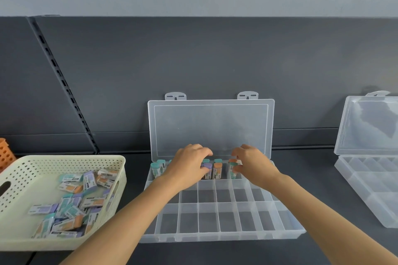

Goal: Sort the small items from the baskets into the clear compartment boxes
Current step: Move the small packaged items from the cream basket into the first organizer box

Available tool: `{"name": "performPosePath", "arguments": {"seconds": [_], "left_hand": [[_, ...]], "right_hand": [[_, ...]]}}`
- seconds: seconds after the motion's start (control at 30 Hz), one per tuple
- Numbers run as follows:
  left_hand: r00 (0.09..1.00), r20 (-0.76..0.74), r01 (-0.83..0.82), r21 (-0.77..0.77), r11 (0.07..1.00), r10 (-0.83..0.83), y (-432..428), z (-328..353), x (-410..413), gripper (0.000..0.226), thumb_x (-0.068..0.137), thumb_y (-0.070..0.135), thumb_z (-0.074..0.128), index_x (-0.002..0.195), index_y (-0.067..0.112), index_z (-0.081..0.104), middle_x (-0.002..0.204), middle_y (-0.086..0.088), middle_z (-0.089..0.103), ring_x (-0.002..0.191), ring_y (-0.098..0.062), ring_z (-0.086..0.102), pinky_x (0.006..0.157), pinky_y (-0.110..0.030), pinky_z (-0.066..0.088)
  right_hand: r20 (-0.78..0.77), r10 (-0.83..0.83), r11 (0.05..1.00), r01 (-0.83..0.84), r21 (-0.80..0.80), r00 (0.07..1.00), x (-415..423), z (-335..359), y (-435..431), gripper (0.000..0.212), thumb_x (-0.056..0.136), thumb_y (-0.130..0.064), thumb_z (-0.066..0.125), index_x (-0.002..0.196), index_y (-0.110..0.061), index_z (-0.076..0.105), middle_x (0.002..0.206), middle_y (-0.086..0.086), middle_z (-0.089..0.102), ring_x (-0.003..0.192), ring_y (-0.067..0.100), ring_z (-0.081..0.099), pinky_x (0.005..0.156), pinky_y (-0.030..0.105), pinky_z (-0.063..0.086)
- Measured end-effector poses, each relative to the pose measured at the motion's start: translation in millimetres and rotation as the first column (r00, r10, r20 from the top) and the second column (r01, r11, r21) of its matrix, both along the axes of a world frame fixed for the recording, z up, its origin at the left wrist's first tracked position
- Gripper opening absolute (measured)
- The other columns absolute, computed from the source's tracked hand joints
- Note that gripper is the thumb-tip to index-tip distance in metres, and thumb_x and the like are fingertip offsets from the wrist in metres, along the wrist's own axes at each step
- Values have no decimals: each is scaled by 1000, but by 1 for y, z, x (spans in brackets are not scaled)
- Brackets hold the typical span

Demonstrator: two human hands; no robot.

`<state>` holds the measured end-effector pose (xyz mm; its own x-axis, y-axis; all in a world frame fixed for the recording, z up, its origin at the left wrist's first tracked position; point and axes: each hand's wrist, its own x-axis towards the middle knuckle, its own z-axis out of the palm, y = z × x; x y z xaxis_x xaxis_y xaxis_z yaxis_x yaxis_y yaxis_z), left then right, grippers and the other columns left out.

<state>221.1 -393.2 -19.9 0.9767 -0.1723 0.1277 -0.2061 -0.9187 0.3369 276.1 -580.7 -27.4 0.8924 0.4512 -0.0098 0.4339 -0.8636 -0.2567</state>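
Observation:
A clear compartment box [221,236] lies open before me, its lid [211,127] leaning against the back panel. Small wrapped erasers stand upright in its far row; the nearer rows hold nothing. My left hand [189,165] reaches over that far row with fingers pinched on a purple eraser [207,168]. My right hand [251,162] holds a teal eraser [233,169] over a compartment further right. An orange eraser [217,170] stands between the two hands. A cream perforated basket [64,163] at the left holds several loose erasers [73,206].
A second clear compartment box [370,180] stands open at the right edge, with nothing in its visible compartments. An orange basket [5,153] peeks in at the far left behind the cream one. A dark slotted back panel [193,66] rises behind the dark counter.

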Motion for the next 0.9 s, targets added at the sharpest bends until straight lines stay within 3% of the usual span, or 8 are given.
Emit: {"name": "performPosePath", "arguments": {"seconds": [0.2,0.37,0.7,0.9], "left_hand": [[999,13,-32,11,999,32,29,18,-14,49,90,31,61,136,24,46,138,6,48,126,-15,42,104,-32,36],[993,62,-104,110,988,98,68,29,-36,56,88,50,57,138,27,44,139,10,48,128,-13,40,106,-34,32],[954,-41,-293,105,950,298,180,29,-109,59,83,51,59,136,29,46,135,11,47,125,-9,41,103,-29,38],[921,-136,-356,93,930,366,226,18,-139,63,84,52,61,139,27,43,140,9,44,124,-6,42,102,-24,36]], "right_hand": [[52,70,994,-74,85,996,-7,38,20,53,87,-22,66,136,-17,47,129,7,53,115,25,54,95,32,49],[61,179,968,-186,166,982,-25,48,62,49,89,-28,63,135,-16,49,128,7,55,111,24,57,92,30,48],[26,392,902,-389,189,920,-61,50,165,46,92,-32,58,135,-19,49,135,3,54,118,22,55,97,27,44],[30,512,844,-509,166,858,-76,43,226,40,90,-31,61,128,-17,55,124,3,61,105,21,59,88,30,51]]}}
